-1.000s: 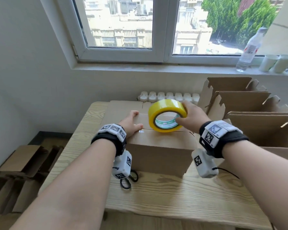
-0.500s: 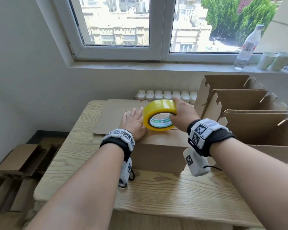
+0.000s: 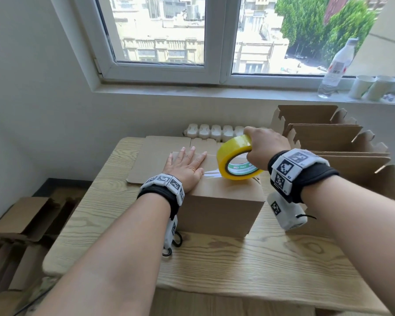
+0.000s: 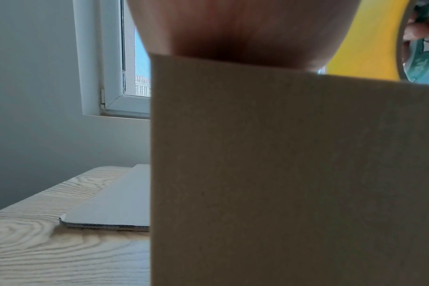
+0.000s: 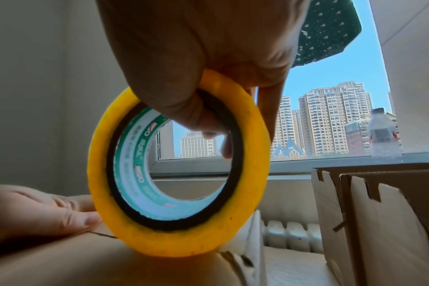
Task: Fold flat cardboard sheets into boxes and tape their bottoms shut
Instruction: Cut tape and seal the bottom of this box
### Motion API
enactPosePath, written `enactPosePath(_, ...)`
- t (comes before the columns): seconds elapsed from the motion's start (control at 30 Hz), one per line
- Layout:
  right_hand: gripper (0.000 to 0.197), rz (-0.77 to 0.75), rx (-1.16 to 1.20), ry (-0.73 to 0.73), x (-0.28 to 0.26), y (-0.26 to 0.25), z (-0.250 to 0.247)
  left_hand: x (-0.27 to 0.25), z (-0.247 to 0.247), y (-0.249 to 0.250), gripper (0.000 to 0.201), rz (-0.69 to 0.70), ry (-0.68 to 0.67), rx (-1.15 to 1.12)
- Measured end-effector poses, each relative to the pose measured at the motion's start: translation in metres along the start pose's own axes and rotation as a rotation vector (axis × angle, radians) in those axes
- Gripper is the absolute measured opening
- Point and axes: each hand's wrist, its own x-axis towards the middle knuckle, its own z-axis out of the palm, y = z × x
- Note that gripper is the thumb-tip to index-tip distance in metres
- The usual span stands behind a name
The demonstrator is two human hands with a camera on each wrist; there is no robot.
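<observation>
A folded cardboard box (image 3: 221,208) stands on the wooden table (image 3: 214,265), its closed flaps facing up. My left hand (image 3: 185,166) lies flat on the left part of the top, fingers straight, pressing the flaps. My right hand (image 3: 263,147) grips a yellow tape roll (image 3: 236,160), thumb through its core, and holds it on edge on the right end of the top. A short clear strip of tape (image 3: 211,174) runs from the roll toward my left hand along the seam. The right wrist view shows the roll (image 5: 179,174) standing on the box (image 5: 86,261).
A flat cardboard sheet (image 3: 155,160) lies behind the box. Several open folded boxes (image 3: 342,144) stand at the right. Scissors (image 3: 172,245) lie under my left wrist. A bottle (image 3: 335,67) and paper cups (image 3: 372,86) stand on the sill. Cardboard (image 3: 16,224) lies on the floor at the left.
My right hand has drawn the tape roll to the right along the box top, leaving a strip of tape. My left hand stays flat on the left part of the top.
</observation>
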Motion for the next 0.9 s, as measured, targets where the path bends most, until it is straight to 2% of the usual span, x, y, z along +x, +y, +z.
enactPosePath(0.17,0.019,-0.031,-0.085,0.004,0.001,-0.009,-0.003,-0.001,-0.001,0.001,0.054,0.003,-0.004,0.008)
enactPosePath(0.33,0.016,-0.069,-0.155,0.031,0.005,-0.014,0.0,-0.002,-0.001,0.001,0.054,-0.002,-0.008,0.013)
enactPosePath(0.47,0.016,-0.094,-0.196,0.048,0.007,-0.013,0.0,-0.002,0.001,0.005,0.051,-0.02,0.039,-0.021)
enactPosePath(0.67,0.018,-0.111,-0.21,0.052,0.006,-0.016,0.004,0.005,-0.004,0.025,0.057,-0.015,0.014,0.097)
enactPosePath(0.8,0.022,-0.107,-0.138,0.108,0.002,-0.013,0.009,0.005,0.005,0.049,0.055,0.03,0.028,0.02)
enactPosePath(0.9,0.033,-0.031,0.075,0.161,-0.001,0.0,0.014,0.005,0.01,0.046,0.054,0.009,0.027,-0.019)
